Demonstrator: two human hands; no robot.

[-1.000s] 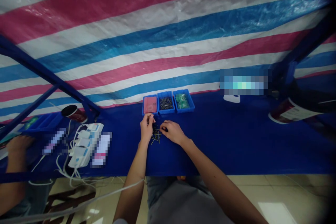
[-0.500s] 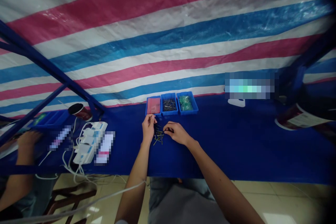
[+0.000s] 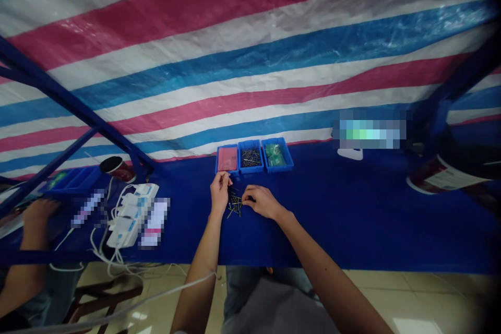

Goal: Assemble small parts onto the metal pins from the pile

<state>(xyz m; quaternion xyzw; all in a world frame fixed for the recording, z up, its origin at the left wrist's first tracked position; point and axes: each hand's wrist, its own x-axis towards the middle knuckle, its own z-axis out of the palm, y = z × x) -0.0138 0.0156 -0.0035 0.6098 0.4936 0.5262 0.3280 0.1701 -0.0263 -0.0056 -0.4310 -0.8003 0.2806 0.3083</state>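
On the blue table lies a small loose pile of thin dark and brassy screws (image 3: 235, 206). My left hand (image 3: 219, 190) is closed just to the left of the pile, its thumb and fingers pressed together; what they hold is hidden. From the right, my right hand (image 3: 261, 201) reaches the pile's edge with thumb and forefinger pinched at the end of a screw. Behind my hands stand three blue bins side by side: one with a pink-red packet (image 3: 227, 158), one with many dark screws (image 3: 250, 157), one with green packets (image 3: 275, 155).
To the left are a white power strip (image 3: 132, 214) with cables, a blurred phone (image 3: 155, 222) and a dark red cup (image 3: 118, 168). A co-worker's hand (image 3: 39, 211) is at far left. A bucket-like container (image 3: 442, 175) and a white object (image 3: 350, 154) stand right.
My right hand has moved slightly left and down, its fingertips now at the edge of the screw pile. My left hand stays closed in nearly the same place. The view shifts slightly.
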